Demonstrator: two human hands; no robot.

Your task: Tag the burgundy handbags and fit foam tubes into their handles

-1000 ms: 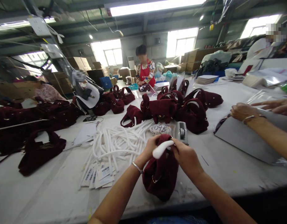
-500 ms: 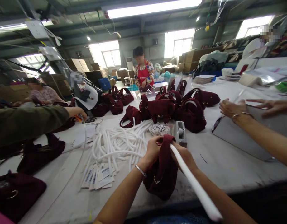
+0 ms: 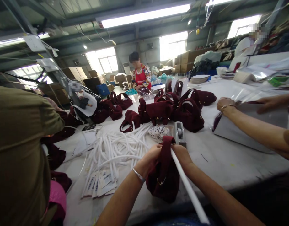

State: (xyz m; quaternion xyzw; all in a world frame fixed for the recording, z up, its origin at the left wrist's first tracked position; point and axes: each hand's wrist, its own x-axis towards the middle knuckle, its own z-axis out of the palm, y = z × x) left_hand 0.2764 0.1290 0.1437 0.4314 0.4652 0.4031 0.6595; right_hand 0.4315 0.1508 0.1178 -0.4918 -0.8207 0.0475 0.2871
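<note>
Burgundy handbag (image 3: pixel 169 190) is at the near edge of the table (image 3: pixel 217 171), upright between the wearer's two hands. Left hand (image 3: pixel 152 156) is closed on the left side of the bag's handle (image 3: pixel 167 155), fingers partly hidden behind it. Right hand (image 3: pixel 182 156) is narrow on the other side, apparently gripping the upper end of a white foam tube (image 3: pixel 185 180); fingertips hidden, exact grip unclear. Tube slants down toward the wearer, far end low in view.

Handling, judged by look: bag light, soft, felt-like, likely to sag; not slippery, not fragile. Best hold is the handle near its base, clear of the gold ring (image 3: pixel 160 182). Tube looks very light, springy, bendable, easily dented; pinch close to the handle so it doesn't buckle.

Nearby: tube pile (image 3: pixel 116 146), barcode tags (image 3: pixel 98 185), marked plastic packet (image 3: pixel 156 130), tape dispenser (image 3: pixel 179 129). Co-worker's hand (image 3: pixel 225 103) at right, on separate packaging.
</note>
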